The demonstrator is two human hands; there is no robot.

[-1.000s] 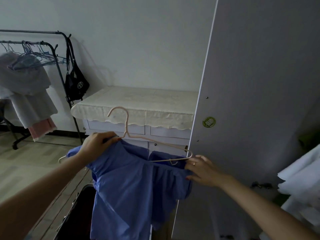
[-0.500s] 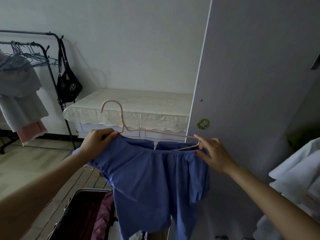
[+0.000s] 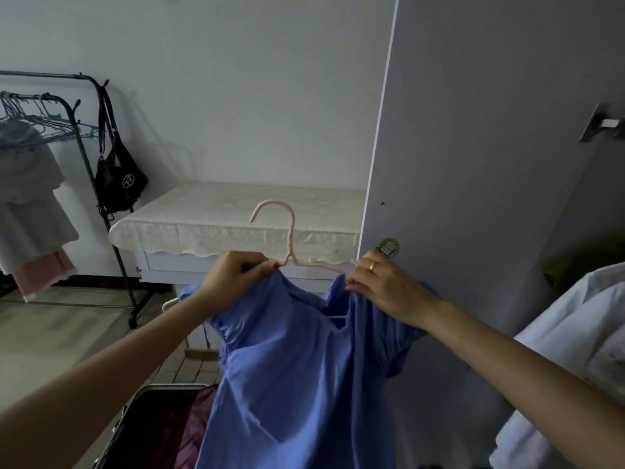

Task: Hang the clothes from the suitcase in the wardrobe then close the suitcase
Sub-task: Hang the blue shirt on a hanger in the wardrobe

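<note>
A blue garment [image 3: 297, 374] hangs on a pink hanger [image 3: 290, 238] that I hold up in front of me. My left hand [image 3: 233, 275] grips the garment's left shoulder at the hanger's neck. My right hand [image 3: 382, 286] pinches the right shoulder over the hanger's arm. Below, the open suitcase [image 3: 152, 421] shows a dark lining and a maroon cloth [image 3: 196, 428]. The open wardrobe door [image 3: 473, 198] stands just right of the garment, and white clothes [image 3: 581, 336] hang inside the wardrobe at the far right.
A cabinet with a cream cloth [image 3: 236, 218] stands against the wall behind the hanger. A black clothes rack [image 3: 88, 137] with hangers, grey and pink clothes and a black bag [image 3: 120, 179] is at the left. Wooden floor [image 3: 50, 333] lies between.
Both hands have drawn closer together toward the hanger's neck, pulling the garment's shoulders up onto the hanger. The view has tilted slightly, showing more of the suitcase.
</note>
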